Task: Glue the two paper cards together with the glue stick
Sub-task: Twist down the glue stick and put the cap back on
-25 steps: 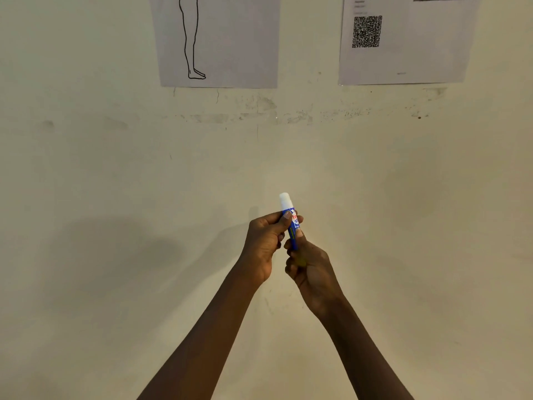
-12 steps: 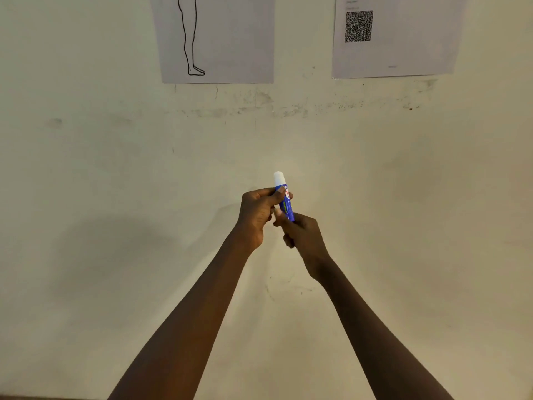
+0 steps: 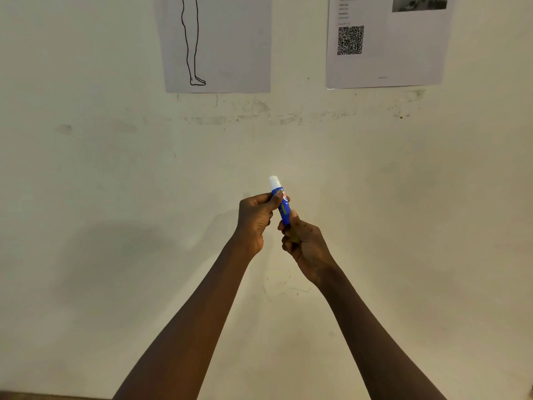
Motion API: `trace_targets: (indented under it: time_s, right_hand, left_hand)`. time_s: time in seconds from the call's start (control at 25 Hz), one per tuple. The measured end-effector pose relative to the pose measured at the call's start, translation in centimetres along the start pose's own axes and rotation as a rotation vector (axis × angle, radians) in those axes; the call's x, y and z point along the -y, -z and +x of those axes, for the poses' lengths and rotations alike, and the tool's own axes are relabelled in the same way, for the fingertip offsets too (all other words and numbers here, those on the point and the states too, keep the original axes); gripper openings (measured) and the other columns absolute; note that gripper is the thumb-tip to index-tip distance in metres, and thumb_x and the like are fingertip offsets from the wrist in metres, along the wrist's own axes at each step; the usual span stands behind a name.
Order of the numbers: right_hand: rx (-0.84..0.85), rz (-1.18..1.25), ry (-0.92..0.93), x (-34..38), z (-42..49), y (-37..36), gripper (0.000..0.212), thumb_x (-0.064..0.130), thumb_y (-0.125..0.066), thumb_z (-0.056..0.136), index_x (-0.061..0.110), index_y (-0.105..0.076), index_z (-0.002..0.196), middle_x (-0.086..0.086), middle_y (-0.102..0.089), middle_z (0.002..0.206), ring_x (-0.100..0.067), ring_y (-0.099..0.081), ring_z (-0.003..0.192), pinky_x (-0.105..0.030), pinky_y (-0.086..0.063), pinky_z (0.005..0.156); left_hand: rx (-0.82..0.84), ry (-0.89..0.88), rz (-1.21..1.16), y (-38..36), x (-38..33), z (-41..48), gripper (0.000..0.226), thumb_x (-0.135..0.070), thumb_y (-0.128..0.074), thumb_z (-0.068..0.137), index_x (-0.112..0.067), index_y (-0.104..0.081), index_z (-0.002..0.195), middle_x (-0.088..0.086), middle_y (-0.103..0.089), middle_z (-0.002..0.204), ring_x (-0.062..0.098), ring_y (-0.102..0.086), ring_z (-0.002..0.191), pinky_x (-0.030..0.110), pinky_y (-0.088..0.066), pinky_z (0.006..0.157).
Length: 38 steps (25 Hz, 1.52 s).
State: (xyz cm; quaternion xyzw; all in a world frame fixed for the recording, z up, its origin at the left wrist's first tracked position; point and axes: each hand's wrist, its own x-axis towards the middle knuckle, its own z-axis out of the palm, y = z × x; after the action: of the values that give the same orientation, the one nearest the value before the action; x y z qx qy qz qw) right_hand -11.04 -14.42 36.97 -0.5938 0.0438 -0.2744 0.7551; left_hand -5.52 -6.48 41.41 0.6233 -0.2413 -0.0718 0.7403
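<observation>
Against the view 0.5 s back, the left hand [image 3: 255,219] and right hand [image 3: 305,243] sit a little lower in the picture, though higher than 1 s ago. The blue plastic glue stick with a white cap [image 3: 281,202] has travelled with them. The white sheet with a QR code [image 3: 386,41] now shows more of its upper part, including a dark photo at its top.

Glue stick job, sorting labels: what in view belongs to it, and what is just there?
Belongs:
glue stick
left hand, right hand, both holding it

Just there:
leg-outline sheet
QR-code sheet

No paper cards in view.
</observation>
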Motion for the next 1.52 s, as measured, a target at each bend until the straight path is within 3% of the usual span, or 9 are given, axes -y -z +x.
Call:
trace_targets:
  time_s: [0.12,0.2,0.44,0.64,0.88,1.04,1.24,1.36,1.52]
  right_hand:
    - [-0.069,-0.197,0.097,-0.4,-0.5,0.2,0.021,0.021,-0.054,0.087,0.007,-0.062,0.074,-0.006,-0.04,0.057,-0.013,-0.031,0.051,-0.024,-0.031,0.051]
    - [-0.144,-0.289,0.167,-0.7,-0.9,0.2,0.017,0.021,-0.062,0.081,0.008,-0.064,0.071,-0.005,-0.039,0.052,-0.011,-0.031,0.046,-0.022,-0.03,0.049]
    - [-0.475,-0.551,0.388,-1.6,-1.4,-0.5,0.033,0.027,-0.078,0.063,0.0,-0.068,0.077,0.0,-0.043,0.05,-0.012,-0.032,0.048,-0.022,-0.027,0.054]
    - [-0.574,-0.698,0.461,-0.8,-0.4,-1.5,0.031,0.023,-0.08,0.062,0.009,-0.053,0.063,0.001,-0.043,0.057,-0.006,-0.031,0.05,-0.021,-0.026,0.051]
    - [-0.17,-0.368,0.158,0.9,0.6,-1.5,0.015,0.01,-0.07,0.064,0.014,-0.062,0.075,0.0,-0.051,0.063,-0.014,-0.04,0.057,-0.023,-0.034,0.054]
    - [0.122,0.068,-0.1,0.7,-0.2,-1.5,0.026,0.026,-0.055,0.072,0.007,-0.063,0.088,0.002,-0.057,0.066,-0.011,-0.043,0.053,-0.021,-0.039,0.051]
    - [0.039,0.056,-0.02,0.5,-0.2,-2.1,0.022,0.014,-0.04,0.092,0.008,-0.061,0.086,-0.003,-0.057,0.076,-0.011,-0.038,0.054,-0.017,-0.04,0.049]
    - [-0.081,-0.111,0.084,0.1,0.1,-2.3,0.021,0.01,-0.048,0.089,0.006,-0.064,0.077,-0.008,-0.05,0.067,-0.014,-0.033,0.053,-0.021,-0.035,0.05]
    - [-0.237,-0.299,0.173,0.0,0.5,-3.1,0.018,0.016,-0.065,0.079,-0.001,-0.067,0.084,-0.002,-0.051,0.055,-0.01,-0.04,0.049,-0.019,-0.035,0.052]
  left_hand:
    - [-0.024,-0.055,0.066,-0.5,-0.4,-1.1,0.029,-0.014,-0.061,0.084,0.004,-0.063,0.106,0.013,-0.066,0.092,0.004,-0.05,0.047,0.04,-0.048,0.079]
    - [-0.064,-0.081,0.099,-0.8,-0.4,-1.7,0.03,-0.013,-0.064,0.081,0.003,-0.064,0.106,0.017,-0.067,0.105,0.012,-0.059,0.07,0.036,-0.047,0.086]
    - [-0.129,-0.094,0.069,-1.3,-0.3,-2.6,0.032,-0.011,-0.071,0.074,0.004,-0.065,0.102,0.018,-0.068,0.104,0.019,-0.057,0.081,0.013,-0.041,0.058]
    - [-0.123,-0.068,0.041,-0.9,-1.5,-1.6,0.031,-0.013,-0.074,0.071,0.004,-0.067,0.096,0.015,-0.068,0.096,0.018,-0.055,0.078,0.015,-0.039,0.062]
    - [-0.047,-0.039,-0.027,1.3,-2.3,-0.6,0.031,-0.016,-0.065,0.08,0.006,-0.064,0.102,0.001,-0.057,0.072,0.014,-0.038,0.053,0.023,-0.04,0.065]
    - [0.023,-0.041,-0.011,2.2,-1.9,-0.5,0.029,-0.014,-0.06,0.084,0.005,-0.063,0.105,0.003,-0.063,0.079,0.012,-0.042,0.053,0.021,-0.037,0.063]
    - [0.055,-0.057,0.02,2.3,-2.0,-0.5,0.03,-0.014,-0.06,0.084,0.005,-0.063,0.107,0.012,-0.065,0.092,0.011,-0.044,0.05,0.032,-0.046,0.068]
    - [0.03,-0.099,0.043,2.0,-1.9,-0.4,0.03,-0.011,-0.063,0.08,0.004,-0.063,0.106,0.018,-0.067,0.105,0.012,-0.056,0.069,0.032,-0.046,0.084]
    - [-0.063,-0.139,0.053,1.8,-1.6,0.1,0.031,-0.011,-0.068,0.077,0.005,-0.064,0.104,0.019,-0.067,0.108,0.02,-0.059,0.084,0.026,-0.042,0.081]
